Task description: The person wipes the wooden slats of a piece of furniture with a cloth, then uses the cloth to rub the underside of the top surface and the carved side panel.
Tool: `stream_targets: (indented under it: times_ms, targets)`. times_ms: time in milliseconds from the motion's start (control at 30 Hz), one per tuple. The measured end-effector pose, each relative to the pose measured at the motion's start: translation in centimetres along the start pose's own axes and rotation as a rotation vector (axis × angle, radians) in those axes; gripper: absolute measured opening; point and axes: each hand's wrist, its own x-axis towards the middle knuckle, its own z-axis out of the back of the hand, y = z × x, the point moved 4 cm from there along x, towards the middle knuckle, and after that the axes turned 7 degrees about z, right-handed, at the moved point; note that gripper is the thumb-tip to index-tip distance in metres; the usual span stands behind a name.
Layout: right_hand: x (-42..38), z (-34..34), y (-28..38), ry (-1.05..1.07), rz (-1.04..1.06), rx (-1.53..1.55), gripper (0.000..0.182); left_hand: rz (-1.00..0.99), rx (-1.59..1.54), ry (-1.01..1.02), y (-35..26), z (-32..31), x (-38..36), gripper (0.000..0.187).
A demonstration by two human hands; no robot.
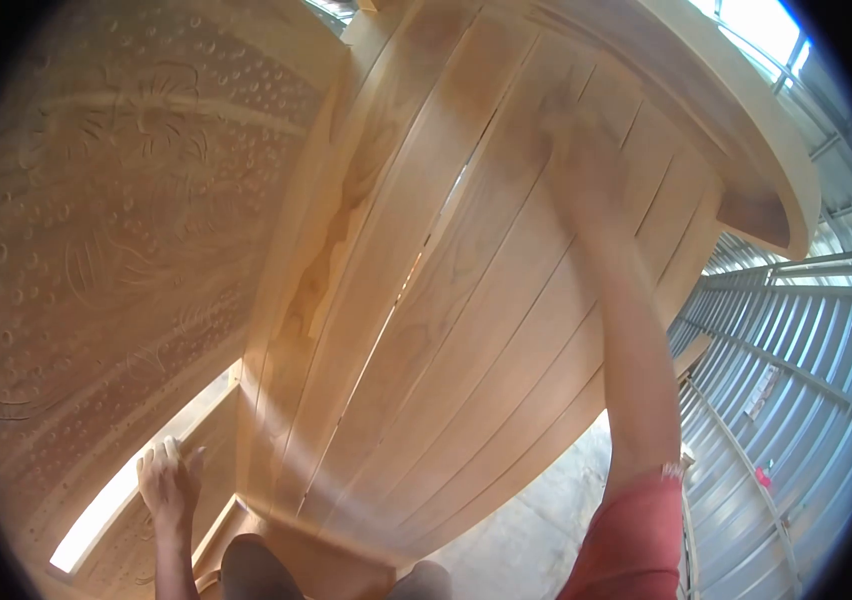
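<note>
A large piece of wooden furniture surrounds me. Its plank panel [466, 270] is made of long pale boards with narrow gaps between them, and light shows through one gap. My right hand [576, 150] is against the upper part of this panel. Motion smears its fingers, and whether anything lies under the palm is hidden. Low on the left, my left hand [168, 478] has its fingers curled over the edge of a wooden rail [208, 440] beside a bright slot. Left of the planks stands a carved panel [136, 220] with flower-like lines and many small round dimples.
A thick curved wooden edge [746, 110] runs along the top right. My knees [258, 568] are at the bottom, close to the wood. Beyond the planks are a grey floor [536, 510] and a corrugated metal wall [776, 370] with metal bars.
</note>
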Motion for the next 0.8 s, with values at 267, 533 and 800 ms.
stream_targets:
  times_ms: [267, 533, 800]
  targets:
    - [-3.0, 1.1, 4.5, 0.164, -0.118, 0.087, 0.023, 0.013, -0.059, -0.006, 0.4, -0.1, -0.1, 0.033]
    - [6.2, -0.5, -4.6, -0.02, -0.115, 0.048, 0.021, 0.008, -0.078, -0.019, 0.3, -0.3, -0.2, 0.035]
    - [5.3, -2.4, -1.3, -0.015, 0.073, 0.112, 0.022, 0.009, -0.106, -0.012, 0.7, -0.2, -0.2, 0.036]
